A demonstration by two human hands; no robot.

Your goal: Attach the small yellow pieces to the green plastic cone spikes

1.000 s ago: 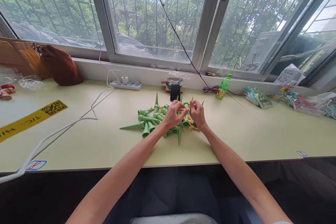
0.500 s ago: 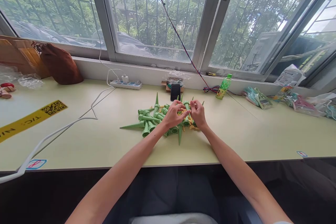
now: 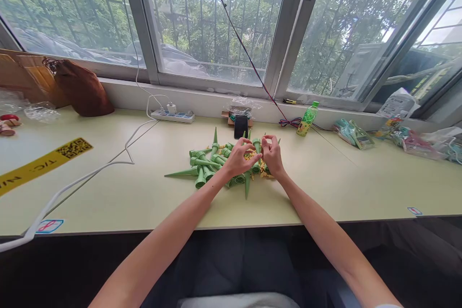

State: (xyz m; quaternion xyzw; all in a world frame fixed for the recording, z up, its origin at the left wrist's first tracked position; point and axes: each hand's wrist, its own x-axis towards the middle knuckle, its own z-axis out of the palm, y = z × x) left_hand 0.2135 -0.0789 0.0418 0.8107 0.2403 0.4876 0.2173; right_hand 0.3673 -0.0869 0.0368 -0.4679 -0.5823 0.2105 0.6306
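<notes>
My left hand (image 3: 240,158) is over the pile, its fingers curled and its thumb reaching toward the other hand. Next to its fingertips is a green cone-shaped plastic spike (image 3: 256,143); whether the hand grips it I cannot tell. My right hand (image 3: 272,155) is close by on the right, thumb and fingers pinched together on something too small to make out. Several more green plastic spikes (image 3: 209,161) with round, cup-like ends lie heaped to the left. Small yellow plastic pieces (image 3: 267,176) lie among and under them, partly hidden by my hands.
Behind the pile, a black phone (image 3: 241,127) leans by a small cardboard box. A green drink bottle (image 3: 308,119) stands at right rear. A white power strip (image 3: 173,116) and cable (image 3: 129,147) are on the left; bagged items (image 3: 355,134) lie far right.
Both hands stay nearly in place over the pile. The right fingers shift very slightly; the spikes have not visibly moved.
</notes>
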